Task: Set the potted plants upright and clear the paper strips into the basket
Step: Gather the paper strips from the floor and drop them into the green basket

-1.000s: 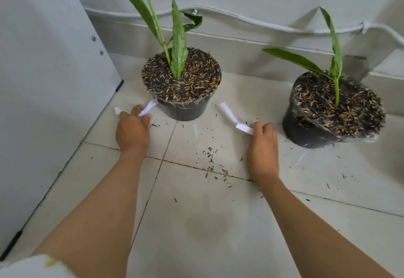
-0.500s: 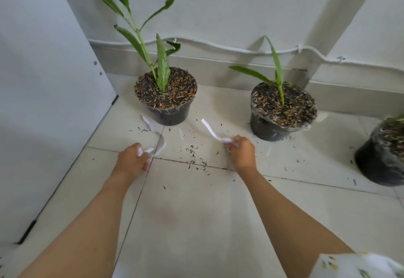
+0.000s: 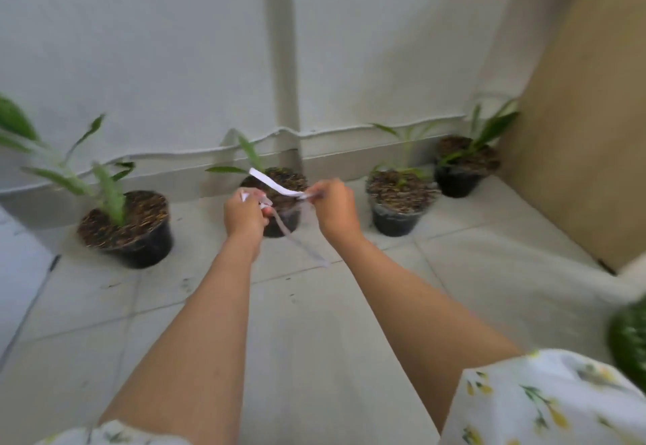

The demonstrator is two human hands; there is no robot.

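Tiled floor point(image 3: 314, 339), raised hands point(image 3: 244, 215) pinching strips point(image 3: 276, 184)

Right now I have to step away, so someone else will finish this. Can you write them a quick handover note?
Left hand: shut on a paper strip that trails down toward the floor.
Right hand: shut on a second strip, raised in front of the middle pots.
Both hands are held close together above the floor.
Four pots stand upright along the wall.
Done: pots upright, both strips picked up.
Left: drop the strips in the basket, which may be the blurred green thing at far right; soil bits remain on the tiles.
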